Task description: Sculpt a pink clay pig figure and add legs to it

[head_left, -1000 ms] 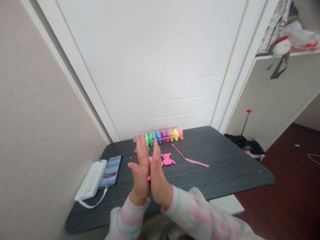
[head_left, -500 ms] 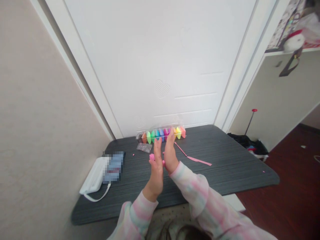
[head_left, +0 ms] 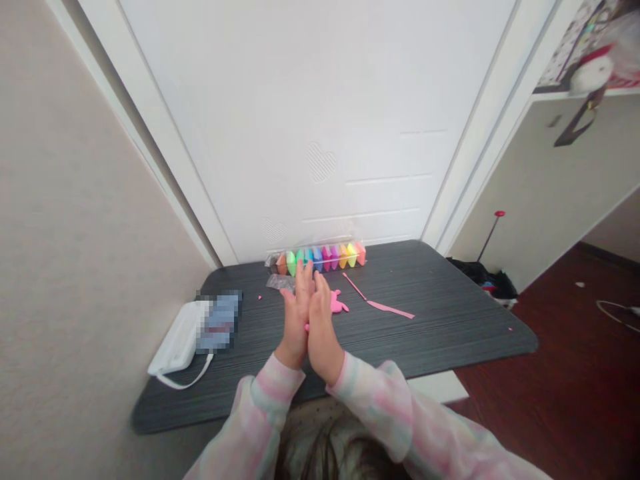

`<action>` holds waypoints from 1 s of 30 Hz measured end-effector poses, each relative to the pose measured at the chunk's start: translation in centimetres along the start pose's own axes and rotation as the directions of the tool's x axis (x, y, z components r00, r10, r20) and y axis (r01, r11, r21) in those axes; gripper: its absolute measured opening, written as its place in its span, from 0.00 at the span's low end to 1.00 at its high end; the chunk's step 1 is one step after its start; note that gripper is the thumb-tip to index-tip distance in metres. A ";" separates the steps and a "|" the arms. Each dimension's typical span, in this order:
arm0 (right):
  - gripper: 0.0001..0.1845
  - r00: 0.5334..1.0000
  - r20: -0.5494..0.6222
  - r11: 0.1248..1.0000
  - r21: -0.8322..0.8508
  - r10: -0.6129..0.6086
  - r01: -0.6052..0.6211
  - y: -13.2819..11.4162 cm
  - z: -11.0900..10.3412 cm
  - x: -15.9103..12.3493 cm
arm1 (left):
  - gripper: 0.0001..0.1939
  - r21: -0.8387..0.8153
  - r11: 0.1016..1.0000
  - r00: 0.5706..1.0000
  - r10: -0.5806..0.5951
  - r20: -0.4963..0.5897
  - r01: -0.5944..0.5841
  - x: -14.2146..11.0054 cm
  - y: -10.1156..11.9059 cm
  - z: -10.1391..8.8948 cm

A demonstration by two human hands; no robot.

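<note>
1. Far left, lower half of the frame: a smooth, white, round-cornered plastic box [head_left: 177,337], perhaps a power bank, with a looping white cable [head_left: 184,385]. Beside it lies a flat, phone-like slab [head_left: 220,321], masked by pixelation.
2. Left of centre: a tiny pink crumb [head_left: 259,297] on the dark, wood-grained desk [head_left: 425,343], then a crinkled clear wrapper [head_left: 280,283].
3. Centre, along the desk's back edge: a row of bright clay packs [head_left: 319,259], running from brown through green, blue and purple to coral, under glossy clear plastic.
4. Lower centre: the person's left hand [head_left: 294,330] and right hand [head_left: 325,337] stand palm to palm, fingers straight, enclosing a pink clay piece [head_left: 307,327]. Only a small rounded end shows near the palms' heels; the rest is hidden. The step seems to be rolling or pressing the soft clay; it calls for light, even palm pressure.
5. Just right of the fingers: a matte pink clay figure [head_left: 337,303] with rounded limbs, partly hidden.
6. Right of centre: a slender pink modelling stick [head_left: 355,287] and a flat pink knife [head_left: 391,309], ends nearly meeting.
</note>
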State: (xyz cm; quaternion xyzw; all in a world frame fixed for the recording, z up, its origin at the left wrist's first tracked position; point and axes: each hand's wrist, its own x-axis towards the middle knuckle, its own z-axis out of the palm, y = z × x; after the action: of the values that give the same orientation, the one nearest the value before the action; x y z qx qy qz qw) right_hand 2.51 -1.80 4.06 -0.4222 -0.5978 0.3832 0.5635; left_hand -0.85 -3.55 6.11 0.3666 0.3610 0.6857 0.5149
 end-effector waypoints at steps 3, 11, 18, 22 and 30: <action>0.31 0.999 -0.027 0.999 0.001 0.038 -0.038 -0.2 0.0 0.1 | 0.32 -0.130 0.991 0.998 0.020 0.058 -0.012 0.0 -0.1 -0.1; 0.31 0.957 -0.205 0.976 -0.023 0.205 -0.215 2.8 -1.5 3.5 | 0.17 -0.362 0.920 0.967 -0.213 -0.141 0.150 -2.2 -2.4 -0.3; 0.17 0.987 0.159 0.985 -0.175 0.016 0.012 1.8 -6.4 -0.4 | 0.12 -0.443 0.818 0.857 -0.483 -0.179 0.368 -1.7 -1.6 -2.3; 0.10 0.921 0.389 0.930 -0.330 -0.023 0.162 1.6 -8.3 -3.5 | 0.16 -0.377 0.815 0.852 -0.512 -0.111 0.441 -2.5 -1.3 -1.2; 0.08 0.958 0.283 0.752 -0.642 0.049 0.151 3.8 -8.3 -3.8 | 0.20 -0.046 0.970 0.927 -0.243 -0.284 0.240 -3.3 -2.0 -3.4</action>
State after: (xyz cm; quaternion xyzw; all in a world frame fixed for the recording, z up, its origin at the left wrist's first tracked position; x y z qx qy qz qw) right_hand 11.15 -4.16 -0.27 -0.5174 -0.7794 0.1889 0.2984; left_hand -2.23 -6.74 2.34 0.2128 0.4707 0.6650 0.5393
